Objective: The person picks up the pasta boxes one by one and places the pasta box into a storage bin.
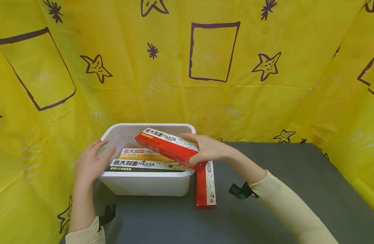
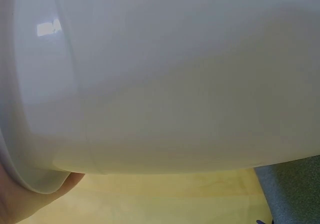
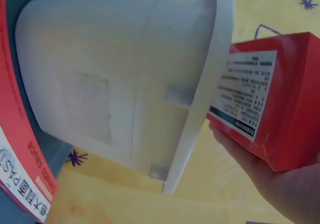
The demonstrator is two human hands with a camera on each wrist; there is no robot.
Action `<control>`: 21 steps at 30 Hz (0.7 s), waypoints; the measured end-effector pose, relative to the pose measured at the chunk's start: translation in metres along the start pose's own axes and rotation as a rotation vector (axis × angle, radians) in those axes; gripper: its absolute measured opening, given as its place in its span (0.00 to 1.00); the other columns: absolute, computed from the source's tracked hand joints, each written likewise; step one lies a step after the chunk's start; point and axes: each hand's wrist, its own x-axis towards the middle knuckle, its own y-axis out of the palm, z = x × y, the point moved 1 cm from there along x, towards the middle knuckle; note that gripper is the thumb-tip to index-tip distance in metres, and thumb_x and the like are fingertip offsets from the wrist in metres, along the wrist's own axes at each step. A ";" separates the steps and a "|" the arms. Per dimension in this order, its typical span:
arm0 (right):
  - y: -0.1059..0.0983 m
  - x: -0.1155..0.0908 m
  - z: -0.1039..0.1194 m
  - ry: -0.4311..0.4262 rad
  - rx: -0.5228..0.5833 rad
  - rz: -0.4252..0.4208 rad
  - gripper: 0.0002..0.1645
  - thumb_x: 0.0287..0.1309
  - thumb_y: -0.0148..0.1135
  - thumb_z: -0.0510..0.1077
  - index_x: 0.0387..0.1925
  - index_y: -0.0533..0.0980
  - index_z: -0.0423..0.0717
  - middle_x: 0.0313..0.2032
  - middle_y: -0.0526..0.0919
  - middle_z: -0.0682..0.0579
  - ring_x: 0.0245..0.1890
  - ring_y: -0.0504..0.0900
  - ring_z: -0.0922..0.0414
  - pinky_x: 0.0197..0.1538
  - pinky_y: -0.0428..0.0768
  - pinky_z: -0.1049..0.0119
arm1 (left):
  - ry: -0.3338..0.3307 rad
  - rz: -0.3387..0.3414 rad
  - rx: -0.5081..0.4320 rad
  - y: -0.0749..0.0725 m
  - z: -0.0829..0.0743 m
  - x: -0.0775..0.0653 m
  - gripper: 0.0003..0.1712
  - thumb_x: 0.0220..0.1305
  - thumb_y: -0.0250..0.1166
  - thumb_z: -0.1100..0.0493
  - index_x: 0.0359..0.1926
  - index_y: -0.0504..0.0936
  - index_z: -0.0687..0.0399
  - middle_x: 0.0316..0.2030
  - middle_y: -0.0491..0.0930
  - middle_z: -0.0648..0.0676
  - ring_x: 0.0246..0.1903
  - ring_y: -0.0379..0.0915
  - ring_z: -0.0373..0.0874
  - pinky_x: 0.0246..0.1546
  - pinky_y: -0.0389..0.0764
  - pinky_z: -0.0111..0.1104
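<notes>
My right hand [image 1: 210, 149] grips one end of a red pasta box [image 1: 168, 144], which hangs tilted over the right rim of a white plastic bin [image 1: 147, 184]. In the right wrist view the box's printed red end [image 3: 245, 91] faces the camera beside the bin's wall. At the bin's left rim rests my left hand [image 1: 92, 161], thumb toward the inside; its grip is partly hidden. Inside the bin lie a yellow-orange pasta box [image 1: 135, 151] and a black pasta box [image 1: 144, 165]. Another red pasta box [image 1: 206, 189] lies on the table, right of the bin.
The dark grey table [image 1: 266, 210] carries the bin and the loose red box. Behind and at both sides hangs a yellow cloth [image 1: 174, 105] with dark star and frame drawings. Black straps [image 1: 242, 190] sit at both wrists.
</notes>
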 end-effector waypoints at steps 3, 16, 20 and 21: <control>-0.002 0.011 0.000 -0.014 -0.060 0.033 0.55 0.41 0.67 0.52 0.73 0.58 0.51 0.57 0.73 0.53 0.49 0.74 0.56 0.45 0.79 0.62 | 0.008 -0.004 -0.005 0.001 0.001 0.001 0.36 0.70 0.51 0.38 0.65 0.71 0.61 0.66 0.64 0.69 0.62 0.57 0.74 0.53 0.58 0.69; -0.007 0.046 0.001 -0.133 -0.300 0.216 0.51 0.40 0.66 0.52 0.70 0.63 0.46 0.54 0.77 0.57 0.47 0.75 0.60 0.51 0.75 0.64 | 0.002 0.005 -0.003 0.002 0.001 -0.001 0.37 0.70 0.50 0.37 0.65 0.71 0.61 0.66 0.64 0.69 0.62 0.57 0.74 0.53 0.58 0.69; -0.009 0.053 0.000 -0.198 -0.329 0.237 0.50 0.42 0.65 0.50 0.70 0.63 0.44 0.56 0.77 0.55 0.47 0.75 0.60 0.49 0.75 0.65 | -0.001 0.007 0.003 0.001 0.001 -0.001 0.37 0.70 0.50 0.37 0.66 0.71 0.61 0.66 0.64 0.69 0.62 0.57 0.74 0.52 0.58 0.70; -0.009 0.054 0.000 -0.210 -0.335 0.229 0.49 0.44 0.65 0.49 0.70 0.63 0.43 0.58 0.77 0.54 0.47 0.75 0.59 0.48 0.75 0.64 | -0.001 0.007 0.005 0.001 0.001 -0.001 0.37 0.70 0.50 0.37 0.66 0.71 0.61 0.66 0.64 0.69 0.62 0.57 0.74 0.52 0.58 0.70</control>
